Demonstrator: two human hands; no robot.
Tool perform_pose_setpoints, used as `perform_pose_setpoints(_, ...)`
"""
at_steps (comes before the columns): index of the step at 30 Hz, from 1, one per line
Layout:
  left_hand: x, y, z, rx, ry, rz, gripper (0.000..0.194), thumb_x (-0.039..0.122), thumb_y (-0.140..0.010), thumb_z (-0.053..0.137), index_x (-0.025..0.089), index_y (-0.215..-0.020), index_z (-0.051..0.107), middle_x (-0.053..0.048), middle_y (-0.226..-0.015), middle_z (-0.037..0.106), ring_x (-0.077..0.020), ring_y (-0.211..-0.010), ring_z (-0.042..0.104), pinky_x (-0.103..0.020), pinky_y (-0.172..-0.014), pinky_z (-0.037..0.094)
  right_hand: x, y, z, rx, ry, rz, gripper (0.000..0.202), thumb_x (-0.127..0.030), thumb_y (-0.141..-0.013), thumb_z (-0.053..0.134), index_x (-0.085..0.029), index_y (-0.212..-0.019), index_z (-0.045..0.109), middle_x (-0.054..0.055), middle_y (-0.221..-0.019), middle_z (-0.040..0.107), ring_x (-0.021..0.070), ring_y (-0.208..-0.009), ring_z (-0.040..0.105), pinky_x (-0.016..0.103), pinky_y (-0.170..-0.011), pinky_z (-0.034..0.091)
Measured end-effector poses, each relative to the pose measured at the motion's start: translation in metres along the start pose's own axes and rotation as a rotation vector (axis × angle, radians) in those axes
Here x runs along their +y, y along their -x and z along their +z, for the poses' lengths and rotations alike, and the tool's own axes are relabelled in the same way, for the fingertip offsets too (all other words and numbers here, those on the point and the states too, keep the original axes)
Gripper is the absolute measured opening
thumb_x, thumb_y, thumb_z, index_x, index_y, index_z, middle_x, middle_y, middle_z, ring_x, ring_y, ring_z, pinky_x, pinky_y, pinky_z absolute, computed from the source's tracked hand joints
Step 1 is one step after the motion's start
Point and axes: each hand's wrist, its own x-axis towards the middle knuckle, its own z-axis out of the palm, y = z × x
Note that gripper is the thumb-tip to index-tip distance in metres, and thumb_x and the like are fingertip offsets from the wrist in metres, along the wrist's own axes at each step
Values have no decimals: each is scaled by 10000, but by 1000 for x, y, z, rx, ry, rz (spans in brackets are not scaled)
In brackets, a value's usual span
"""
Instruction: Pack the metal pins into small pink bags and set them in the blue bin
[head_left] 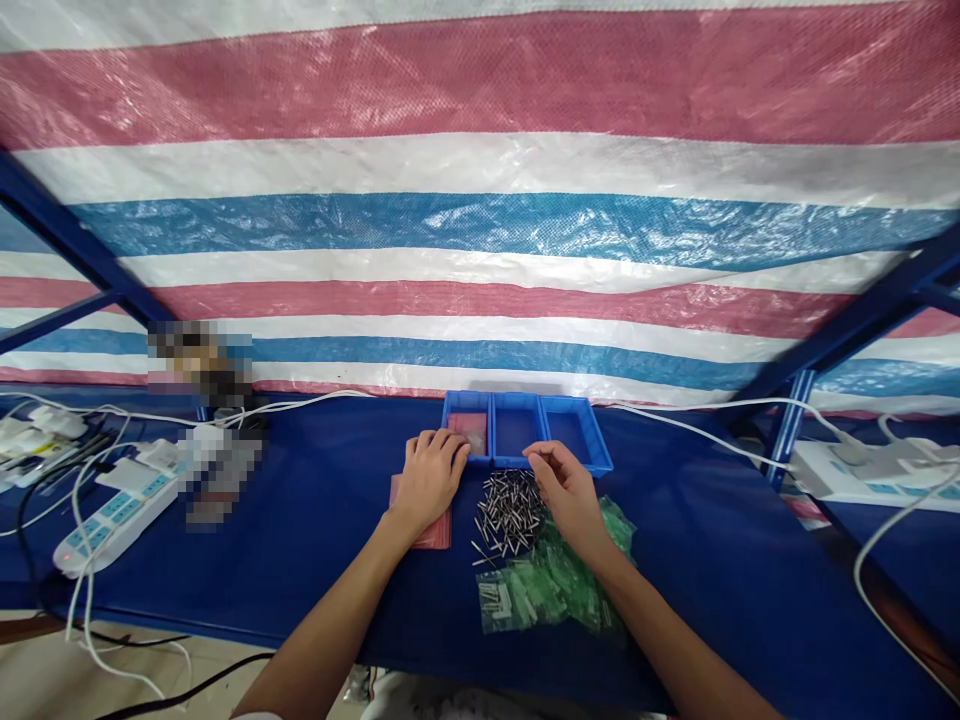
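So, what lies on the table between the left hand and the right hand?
In the head view, a pile of small metal pins lies between the left hand and right hand.

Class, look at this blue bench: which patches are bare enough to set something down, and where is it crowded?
Bare: between the power strip and the left hand; also right of the green bags, up to the white cable. Crowded: the middle, where metal pins, red bags and blue trays surround both hands.

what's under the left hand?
The left hand rests on a stack of red bags; only their lower edge shows. Its fingers reach the leftmost blue tray. Anything beneath the palm is hidden.
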Motion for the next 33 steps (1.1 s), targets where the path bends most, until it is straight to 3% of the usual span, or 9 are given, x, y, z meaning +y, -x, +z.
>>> perform_pose_setpoints(8, 2, 1, 0, -11, -21, -17, 270, 341, -1119, 451, 229, -1134, 697, -84, -1175, 712, -269, -1058, 575, -409, -908, 405, -2, 1, 0, -11, 5, 6, 315, -545, -987, 640, -240, -1003, 715, -8, -673, 517, 165, -583, 430, 301, -528, 344)
perform_pose_setpoints(18, 3, 1, 1, -8, -21, -43, 289, 343, -1127, 431, 229, -1169, 693, -82, -1231, 698, -285, -1182, 540, -429, -959, 451, -9, 2, 0, -27, 19, 0, 336, -548, -983, 640, -223, -976, 722, -6, -680, 518, 149, -567, 427, 283, -496, 320)
perform_pose_setpoints(33, 4, 1, -1, -40, -35, -34, 284, 336, -1136, 413, 223, -1172, 671, -75, -1249, 687, -264, -1201, 565, -420, -982, 469, -6, 2, 0, -33, -3, 20, 340, -558, -978, 645, -227, -974, 726, -13, -682, 510, 119, -520, 376, 260, -453, 275)
